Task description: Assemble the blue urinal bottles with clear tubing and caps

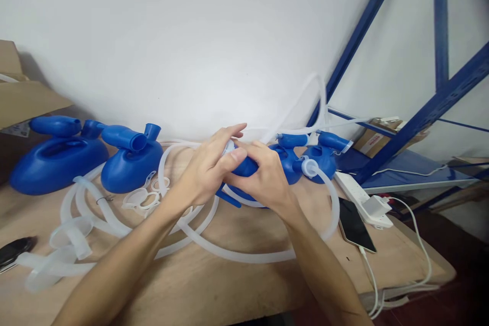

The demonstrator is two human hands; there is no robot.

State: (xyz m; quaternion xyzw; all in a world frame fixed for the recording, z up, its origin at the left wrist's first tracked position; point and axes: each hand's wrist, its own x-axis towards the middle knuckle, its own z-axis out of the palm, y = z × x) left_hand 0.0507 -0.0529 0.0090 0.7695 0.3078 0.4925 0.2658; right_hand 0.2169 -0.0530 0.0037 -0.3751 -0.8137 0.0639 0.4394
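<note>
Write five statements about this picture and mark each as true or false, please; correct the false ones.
1. The left hand and right hand meet at a blue bottle. True.
2. A cable is plugged into the phone. True.
3. The tubes are red. False: they are whitish.
4. Two more bottles stand left of the hands. True.
5. The power strip is black. False: it is white.
</note>
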